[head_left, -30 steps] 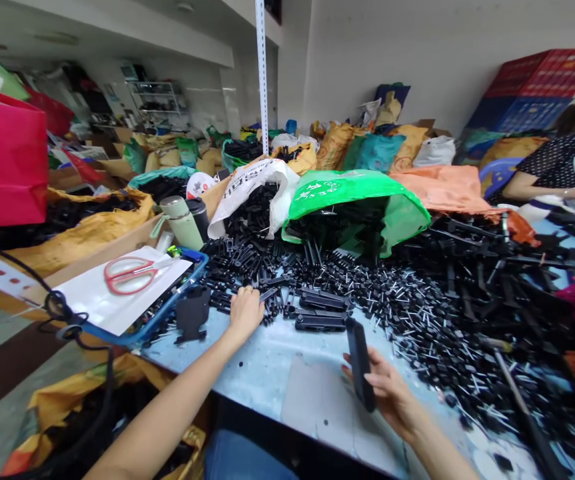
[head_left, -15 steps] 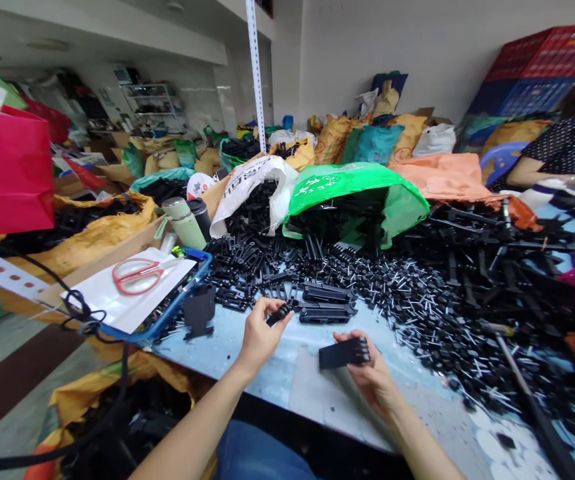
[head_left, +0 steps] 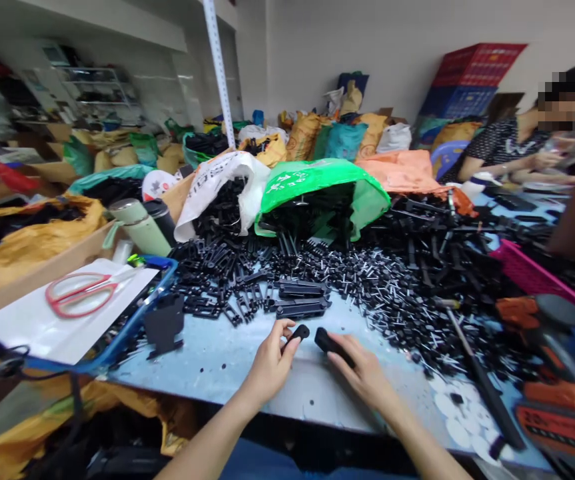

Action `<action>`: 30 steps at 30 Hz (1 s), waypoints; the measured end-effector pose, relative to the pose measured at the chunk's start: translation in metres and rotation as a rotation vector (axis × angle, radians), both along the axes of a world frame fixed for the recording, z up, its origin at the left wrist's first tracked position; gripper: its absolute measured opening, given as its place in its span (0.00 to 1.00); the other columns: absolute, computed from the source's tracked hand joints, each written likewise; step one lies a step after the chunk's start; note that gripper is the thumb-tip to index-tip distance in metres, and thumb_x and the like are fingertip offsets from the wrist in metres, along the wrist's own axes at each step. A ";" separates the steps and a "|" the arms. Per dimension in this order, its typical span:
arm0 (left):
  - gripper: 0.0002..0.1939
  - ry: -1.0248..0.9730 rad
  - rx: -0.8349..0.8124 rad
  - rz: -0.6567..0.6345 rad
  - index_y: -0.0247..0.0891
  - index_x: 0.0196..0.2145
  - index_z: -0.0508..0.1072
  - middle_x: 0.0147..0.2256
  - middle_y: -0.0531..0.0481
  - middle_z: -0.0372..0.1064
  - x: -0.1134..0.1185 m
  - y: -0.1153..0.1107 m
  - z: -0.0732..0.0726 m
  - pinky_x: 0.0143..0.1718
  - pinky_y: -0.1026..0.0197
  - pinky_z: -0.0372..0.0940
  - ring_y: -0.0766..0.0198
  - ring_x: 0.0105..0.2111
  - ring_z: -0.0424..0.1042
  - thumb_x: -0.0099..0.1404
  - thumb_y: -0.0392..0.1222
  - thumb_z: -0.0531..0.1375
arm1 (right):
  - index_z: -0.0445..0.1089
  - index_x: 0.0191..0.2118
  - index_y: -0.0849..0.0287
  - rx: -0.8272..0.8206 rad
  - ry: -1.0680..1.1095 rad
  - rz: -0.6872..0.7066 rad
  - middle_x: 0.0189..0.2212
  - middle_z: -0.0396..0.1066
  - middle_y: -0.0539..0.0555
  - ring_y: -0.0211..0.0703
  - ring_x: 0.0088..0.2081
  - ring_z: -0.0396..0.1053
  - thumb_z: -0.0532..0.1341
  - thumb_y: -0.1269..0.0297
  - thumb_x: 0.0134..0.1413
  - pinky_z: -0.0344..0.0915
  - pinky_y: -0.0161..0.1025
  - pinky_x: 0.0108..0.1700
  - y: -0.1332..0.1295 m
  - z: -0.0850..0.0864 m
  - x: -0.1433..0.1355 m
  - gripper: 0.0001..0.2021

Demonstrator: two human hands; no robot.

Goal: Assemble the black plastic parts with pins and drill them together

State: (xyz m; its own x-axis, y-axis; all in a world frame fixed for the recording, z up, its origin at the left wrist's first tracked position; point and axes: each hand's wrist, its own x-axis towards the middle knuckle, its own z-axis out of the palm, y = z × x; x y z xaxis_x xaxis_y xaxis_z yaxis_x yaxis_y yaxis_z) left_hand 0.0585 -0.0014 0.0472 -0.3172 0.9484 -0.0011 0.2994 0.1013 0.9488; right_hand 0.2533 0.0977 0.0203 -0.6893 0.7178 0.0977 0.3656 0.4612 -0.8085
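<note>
Near the front middle of the blue table point(head_left: 167, 363), my left hand point(head_left: 273, 360) pinches a small black part point(head_left: 298, 333) with a rounded end. My right hand point(head_left: 362, 370) is closed around a longer black block point(head_left: 332, 347), its near end hidden by the fingers. The two parts face each other with a small gap between them. Just behind them lie long black assembled pieces point(head_left: 301, 308). A heap of black pieces with metal pins point(head_left: 392, 287) spreads behind and to the right.
Red-handled scissors point(head_left: 84, 293) lie on white paper over a blue tray point(head_left: 102, 363) at left. Open white point(head_left: 217, 187) and green point(head_left: 324, 180) sacks stand behind. At right are a hammer point(head_left: 482, 380), an orange power tool point(head_left: 562, 420), a pink basket point(head_left: 547, 280) and a seated person point(head_left: 502, 150).
The view has turned to the right. My hands have come closer together, and the block in my right hand has turned so its end points toward the part in my left.
</note>
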 end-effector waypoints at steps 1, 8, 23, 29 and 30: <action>0.15 -0.013 0.000 -0.011 0.41 0.49 0.60 0.36 0.51 0.63 0.005 0.001 -0.001 0.25 0.66 0.60 0.72 0.22 0.62 0.65 0.45 0.50 | 0.61 0.55 0.51 -0.150 0.094 -0.047 0.43 0.67 0.57 0.45 0.38 0.69 0.52 0.53 0.58 0.67 0.48 0.44 -0.004 0.003 -0.010 0.21; 0.18 0.041 0.134 0.002 0.41 0.52 0.65 0.41 0.45 0.65 0.021 0.004 0.011 0.44 0.57 0.62 0.61 0.40 0.66 0.64 0.43 0.52 | 0.47 0.63 0.54 -0.632 0.420 0.045 0.25 0.64 0.49 0.34 0.22 0.62 0.51 0.53 0.59 0.63 0.32 0.24 -0.014 0.015 -0.030 0.29; 0.18 0.178 0.381 0.136 0.40 0.54 0.64 0.38 0.45 0.63 0.035 0.006 -0.003 0.42 0.59 0.63 0.63 0.40 0.66 0.67 0.37 0.49 | 0.49 0.62 0.53 -0.112 0.288 0.060 0.43 0.66 0.56 0.34 0.27 0.65 0.52 0.60 0.59 0.67 0.35 0.32 -0.012 0.019 -0.024 0.26; 0.18 0.364 0.366 -0.264 0.41 0.53 0.65 0.38 0.44 0.65 -0.001 0.006 0.008 0.36 0.62 0.65 0.64 0.35 0.68 0.65 0.36 0.51 | 0.52 0.61 0.53 0.083 0.163 0.212 0.43 0.68 0.56 0.44 0.41 0.65 0.54 0.63 0.58 0.64 0.43 0.46 -0.004 0.033 -0.008 0.26; 0.19 0.377 0.374 -0.248 0.41 0.53 0.65 0.38 0.44 0.65 0.001 0.007 0.010 0.36 0.62 0.65 0.65 0.34 0.68 0.65 0.36 0.50 | 0.51 0.61 0.53 0.087 0.168 0.210 0.43 0.67 0.56 0.43 0.41 0.66 0.54 0.63 0.58 0.64 0.43 0.46 -0.005 0.034 -0.008 0.26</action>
State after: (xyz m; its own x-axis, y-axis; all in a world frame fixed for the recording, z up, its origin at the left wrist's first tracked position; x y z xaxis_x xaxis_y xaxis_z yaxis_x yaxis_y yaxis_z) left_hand 0.0597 0.0052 0.0570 0.0009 0.9088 0.4173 0.5951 -0.3359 0.7301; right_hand 0.2453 0.0931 0.0539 -0.7910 0.5448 0.2784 0.1188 0.5832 -0.8036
